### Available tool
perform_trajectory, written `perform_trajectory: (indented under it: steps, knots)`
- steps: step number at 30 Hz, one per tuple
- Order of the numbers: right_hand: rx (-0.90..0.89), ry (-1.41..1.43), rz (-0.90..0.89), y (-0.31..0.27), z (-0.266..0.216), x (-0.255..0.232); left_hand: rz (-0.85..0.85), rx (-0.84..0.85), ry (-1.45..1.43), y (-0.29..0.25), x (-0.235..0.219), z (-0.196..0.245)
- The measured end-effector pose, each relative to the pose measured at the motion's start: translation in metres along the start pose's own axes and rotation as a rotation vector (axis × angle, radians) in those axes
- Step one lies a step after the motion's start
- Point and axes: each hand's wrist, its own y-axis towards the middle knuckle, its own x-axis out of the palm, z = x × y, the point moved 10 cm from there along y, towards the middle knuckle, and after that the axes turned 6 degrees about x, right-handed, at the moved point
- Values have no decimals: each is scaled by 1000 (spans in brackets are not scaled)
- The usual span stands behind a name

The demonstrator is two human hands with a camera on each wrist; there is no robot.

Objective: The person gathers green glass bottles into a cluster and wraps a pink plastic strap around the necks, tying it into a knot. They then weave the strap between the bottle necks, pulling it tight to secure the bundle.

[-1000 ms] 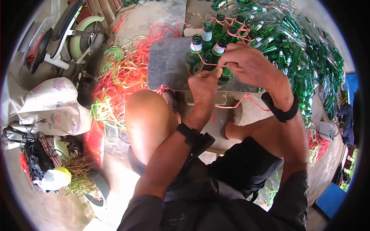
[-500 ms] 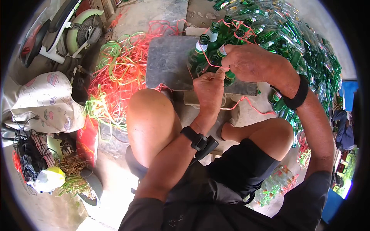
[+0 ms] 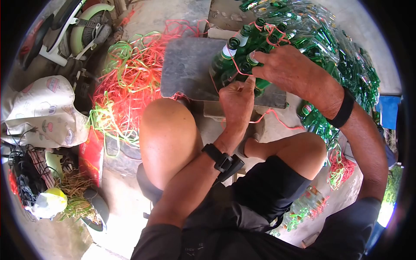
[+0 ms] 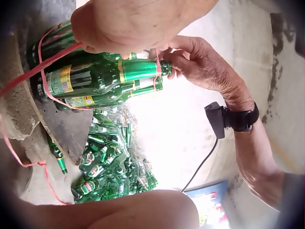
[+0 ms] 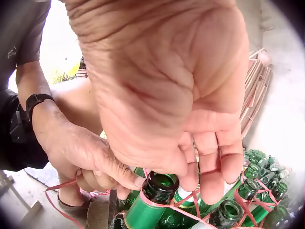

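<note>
Several green bottles (image 3: 222, 60) stand grouped on a dark slab (image 3: 184, 67), with pink strip (image 3: 235, 64) round their necks. My left hand (image 3: 237, 102) is curled and pinches the strip beside the nearest neck; in the right wrist view that hand (image 5: 90, 155) has its thumb against this bottle (image 5: 145, 210), a tail of strip trailing behind. Over the bottle tops, my right hand (image 3: 294, 71) has its fingers bent at the neck and strip, as the left wrist view shows of the hand (image 4: 202, 67). Its exact fingertip contact is partly hidden.
A large heap of green bottles (image 3: 325, 39) lies beyond the slab at the right. Tangled red and green strips (image 3: 130, 82) cover the floor at the left, near a printed cloth bag (image 3: 45, 112) and a wheeled vehicle (image 3: 80, 37). My knees flank the slab's near side.
The head view has shifted a little. My right elbow and forearm have swung outward to the right, while both hands remain at the same bottle neck and strip.
</note>
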Motion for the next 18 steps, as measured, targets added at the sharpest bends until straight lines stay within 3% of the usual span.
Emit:
perform_trajectory:
  steps: [5, 8, 18]
  knots:
    - [6, -63, -53, 3, 1, -2, -12, -1, 4, -1, 2, -2]
    - [-29, -66, 47, 5, 4, -17, -19, -13, 17, 0, 4, -4]
    - [58, -65, -53, 13, 35, -11, -45, -52, -16, -3, 5, 6]
